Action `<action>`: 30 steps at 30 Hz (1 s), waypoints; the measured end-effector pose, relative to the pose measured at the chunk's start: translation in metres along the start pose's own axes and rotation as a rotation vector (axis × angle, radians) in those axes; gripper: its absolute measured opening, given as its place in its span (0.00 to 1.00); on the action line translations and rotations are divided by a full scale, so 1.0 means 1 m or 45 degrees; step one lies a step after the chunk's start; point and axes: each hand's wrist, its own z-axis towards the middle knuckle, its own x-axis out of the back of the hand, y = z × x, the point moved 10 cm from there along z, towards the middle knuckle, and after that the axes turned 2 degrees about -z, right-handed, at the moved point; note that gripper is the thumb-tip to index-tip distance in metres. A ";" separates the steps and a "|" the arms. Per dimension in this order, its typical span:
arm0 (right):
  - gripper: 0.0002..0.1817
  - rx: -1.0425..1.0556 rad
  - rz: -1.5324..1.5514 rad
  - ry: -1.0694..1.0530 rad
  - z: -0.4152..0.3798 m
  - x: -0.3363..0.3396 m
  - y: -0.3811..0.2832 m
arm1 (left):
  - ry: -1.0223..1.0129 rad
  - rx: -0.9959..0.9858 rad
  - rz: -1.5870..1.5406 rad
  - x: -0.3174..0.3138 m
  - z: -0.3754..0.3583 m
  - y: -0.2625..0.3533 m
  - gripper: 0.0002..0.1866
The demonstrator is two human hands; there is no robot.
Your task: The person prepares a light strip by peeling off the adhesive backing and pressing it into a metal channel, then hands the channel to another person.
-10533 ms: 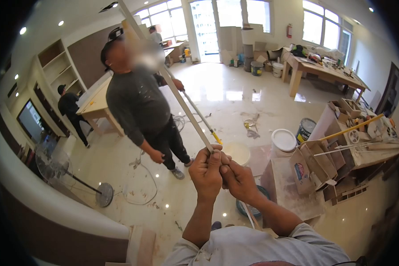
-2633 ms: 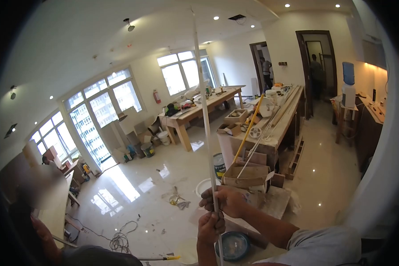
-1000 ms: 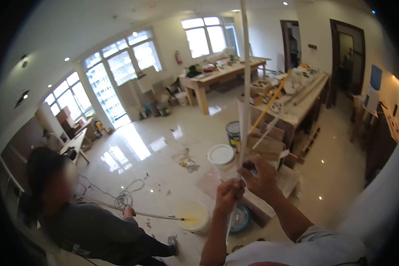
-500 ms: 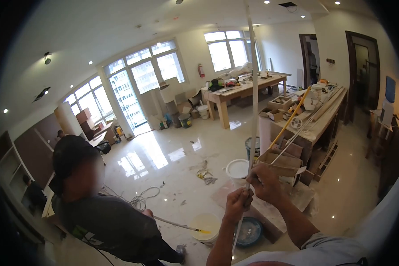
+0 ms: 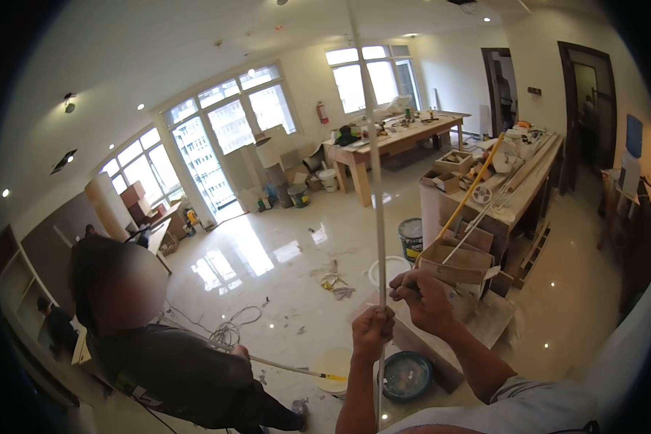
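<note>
A long, thin, pale pole stands nearly upright in front of me, running from the ceiling area down past my forearms. My left hand is wrapped round its lower part. Just right of the pole, my right hand has its fingers pinched together, close to the shaft; whatever they hold, if anything, is too small to make out. Below my hands are a dark blue round tub and a pale bucket. Behind the pole sits a white lidded bucket.
On the left a co-worker holds another pole with a yellow end over the pale bucket. A cluttered workbench stands right, another table behind. Coiled cable and gloves lie on the glossy floor.
The pole's upper part has swung left, and both my hands have shifted slightly left. My right hand's fingers now sit a little away from the shaft. The view has turned slightly.
</note>
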 end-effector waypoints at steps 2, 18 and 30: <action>0.02 -0.049 -0.072 -0.036 -0.002 0.000 0.001 | 0.188 -0.099 0.227 0.012 -0.002 0.006 0.14; 0.19 -0.731 0.277 0.073 -0.012 -0.009 0.093 | 0.236 0.006 0.877 -0.005 0.001 -0.011 0.13; 0.20 -0.827 0.258 0.151 -0.036 0.003 0.130 | 0.209 -0.028 1.013 0.008 -0.014 -0.046 0.13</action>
